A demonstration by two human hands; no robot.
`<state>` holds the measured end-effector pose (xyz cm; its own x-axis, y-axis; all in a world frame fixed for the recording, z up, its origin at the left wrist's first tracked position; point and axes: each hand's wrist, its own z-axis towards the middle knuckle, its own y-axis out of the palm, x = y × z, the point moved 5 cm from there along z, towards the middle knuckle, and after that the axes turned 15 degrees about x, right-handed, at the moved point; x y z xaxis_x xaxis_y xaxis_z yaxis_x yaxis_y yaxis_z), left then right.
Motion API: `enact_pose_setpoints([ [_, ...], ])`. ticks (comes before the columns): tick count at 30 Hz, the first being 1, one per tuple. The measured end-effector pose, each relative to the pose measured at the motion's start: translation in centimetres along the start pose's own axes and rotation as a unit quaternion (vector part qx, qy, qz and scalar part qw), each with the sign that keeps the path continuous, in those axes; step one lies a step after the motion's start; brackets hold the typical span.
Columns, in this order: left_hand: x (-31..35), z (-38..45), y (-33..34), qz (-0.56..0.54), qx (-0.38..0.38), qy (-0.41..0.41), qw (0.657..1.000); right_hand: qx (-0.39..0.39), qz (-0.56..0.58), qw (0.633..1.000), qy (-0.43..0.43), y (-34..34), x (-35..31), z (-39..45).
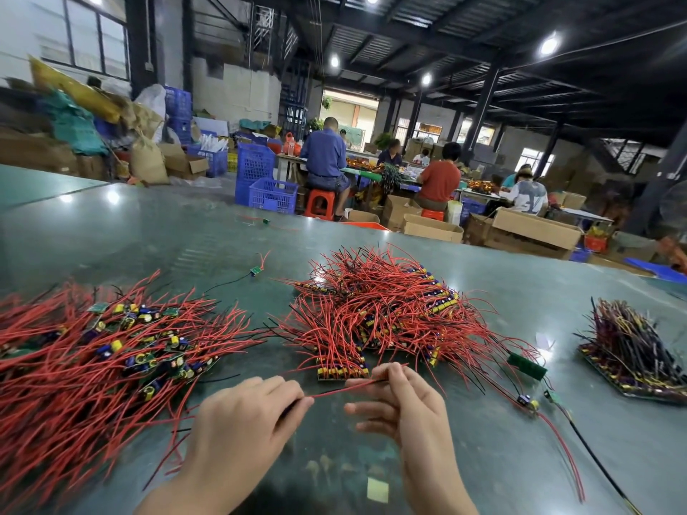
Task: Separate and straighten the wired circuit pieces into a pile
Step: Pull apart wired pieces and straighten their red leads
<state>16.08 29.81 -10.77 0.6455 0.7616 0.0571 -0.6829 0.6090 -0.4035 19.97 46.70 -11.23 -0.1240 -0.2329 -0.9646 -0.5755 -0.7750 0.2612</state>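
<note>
Wire [336,391] taut between both pinching hands

A dim workshop hall: dark roof beams [464,35] with round ceiling lamps [549,45], windows [93,35] (upper left), blue crates [256,169], cardboard boxes [535,228].

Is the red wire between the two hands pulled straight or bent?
Nearly straight: the red wire runs taut from the left hand to the right hand.

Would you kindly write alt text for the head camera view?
Two hands stretch a red wire between them over a green table, the left hand pinching one end, the right hand the other. Piles of red-wired circuit pieces lie left and centre; seated workers fill the background.
</note>
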Motion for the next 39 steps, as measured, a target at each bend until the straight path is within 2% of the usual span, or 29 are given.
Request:
enact_pose_setpoints([
  [5, -0.8, -0.1, 0.2, -0.034, -0.040, -0.045, 0.998, -0.024, 0.014, 0.999, -0.017, 0.2, -0.5, -0.2],
  [11, -1.4, 0.6, -0.3, -0.038, -0.013, -0.013, 0.999, -0.065, 0.091, 0.990, 0.082, 0.4, 0.1, 0.1],
  [17, -2.0, 0.4, -0.5, -0.023, -0.011, -0.021, 0.999, -0.039, -0.007, 0.999, 0.018, -0.3, 0.3, 0.4],
  [23, -1.9, 0.5, -0.7, -0.069, -0.003, -0.061, 0.996, -0.032, 0.057, 0.984, 0.168, -0.5, 1.1, 0.6],
  [29, -2.4, 0.8, -0.9, -0.054, -0.010, -0.069, 0.996, -0.041, 0.066, 0.979, 0.190, -0.2, 1.2, 0.4],
  [33, -3.1, 0.8, -0.8, -0.060, -0.020, -0.100, 0.993, -0.058, 0.040, 0.992, 0.108, 0.5, 1.0, 0.2],
  [36, -6.3, 0.9, -1.4, -0.083, -0.017, -0.186, 0.979, -0.078, -0.089, 0.993, 0.026, 1.8, 2.2, -0.4],
  [38, -8.9, 1.0, -1.8, -0.034, -0.018, -0.235, 0.971, -0.082, -0.216, 0.969, -0.090, 2.3, 3.2, -0.6],
  [39, -9.9, 1.0, -1.9, 0.023, -0.020, -0.245, 0.969, -0.096, -0.295, 0.934, -0.178, 2.7, 3.4, -0.8],
])
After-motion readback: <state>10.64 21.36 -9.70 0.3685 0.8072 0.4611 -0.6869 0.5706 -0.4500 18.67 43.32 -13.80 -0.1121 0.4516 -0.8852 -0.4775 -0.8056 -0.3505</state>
